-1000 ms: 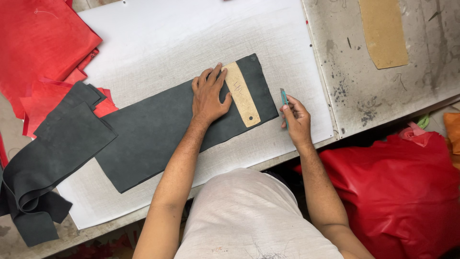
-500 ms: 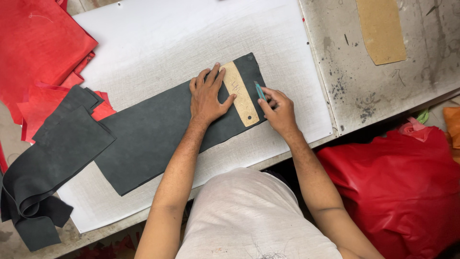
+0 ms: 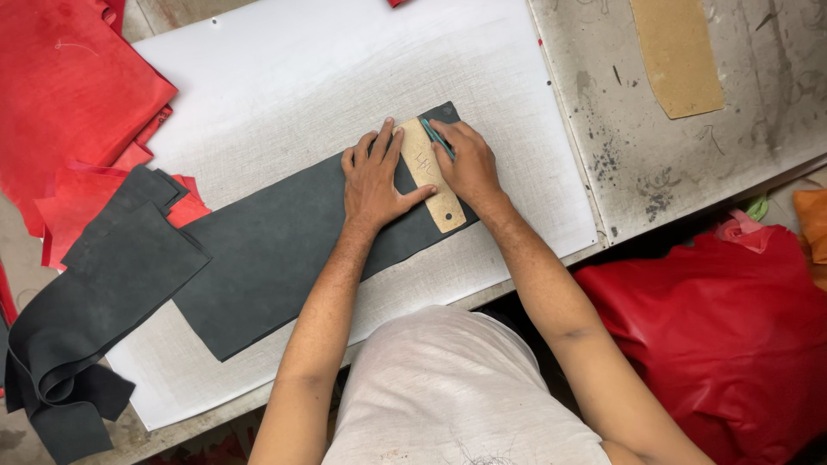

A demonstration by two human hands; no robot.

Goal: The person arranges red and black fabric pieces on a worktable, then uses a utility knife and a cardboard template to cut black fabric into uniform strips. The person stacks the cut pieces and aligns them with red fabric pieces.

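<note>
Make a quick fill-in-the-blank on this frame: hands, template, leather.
1. The left hand presses flat on a tan cardboard ____.
2. That piece lies on a long strip of ____-coloured leather.
3. The right hand holds a slim tool with a ____ handle at the card's edge.
4. Sheets of ____ leather are piled at the left of the white cutting board.

Missing words: template; dark grey; teal; red

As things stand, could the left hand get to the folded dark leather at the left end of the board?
Probably yes: the left hand lies flat on the tan template, holding nothing, and only flat dark leather strip lies between it and the folded dark leather.
</note>
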